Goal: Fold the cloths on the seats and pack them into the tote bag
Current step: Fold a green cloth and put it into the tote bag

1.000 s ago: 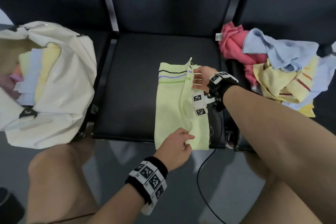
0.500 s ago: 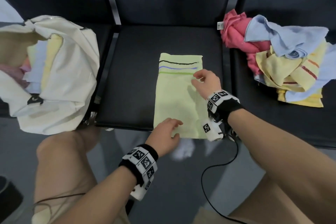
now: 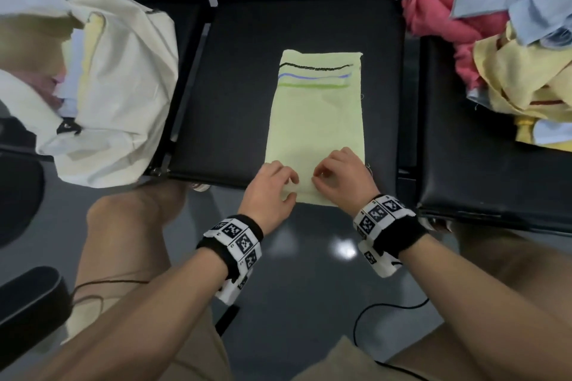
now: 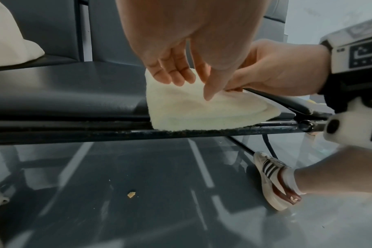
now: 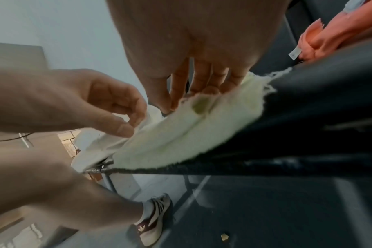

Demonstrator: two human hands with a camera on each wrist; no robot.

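Several cloths were already packed in the tote bag at left; the green cloth, half-folded, was pinched at its near edge by the left hand and right hand, with a pile left unfolded at upper right.

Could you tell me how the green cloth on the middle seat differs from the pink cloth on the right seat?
The green cloth lies flat, folded into a strip; the pink cloth is crumpled. Both hands hold the green cloth's near edge; the pink cloth sits untouched in a pile. Neither is in the tote bag.

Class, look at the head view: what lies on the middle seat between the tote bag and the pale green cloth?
Nothing: the head view shows only bare black seat between the tote bag and the pale green cloth.
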